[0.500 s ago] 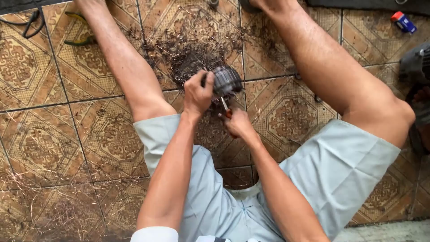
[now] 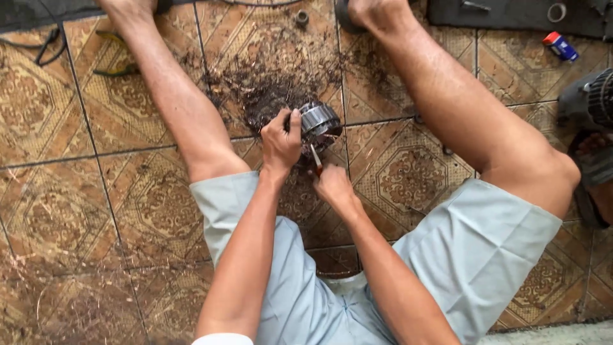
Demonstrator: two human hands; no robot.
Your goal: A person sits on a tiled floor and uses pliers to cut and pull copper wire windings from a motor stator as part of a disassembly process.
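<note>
Sitting on the tiled floor (image 2: pixel 76 211), the person steadies a round motor stator (image 2: pixel 319 122) between the legs, left hand (image 2: pixel 281 142) closed around its rim, right hand (image 2: pixel 332 185) gripping a screwdriver (image 2: pixel 315 157) just below it, beside loose wire scraps (image 2: pixel 268 89).

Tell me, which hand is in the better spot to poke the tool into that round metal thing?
Probably the right hand. It already grips the thin tool, whose tip points at the round metal part. The left hand is busy clasping that part on the tiled floor, steadying it.
</note>
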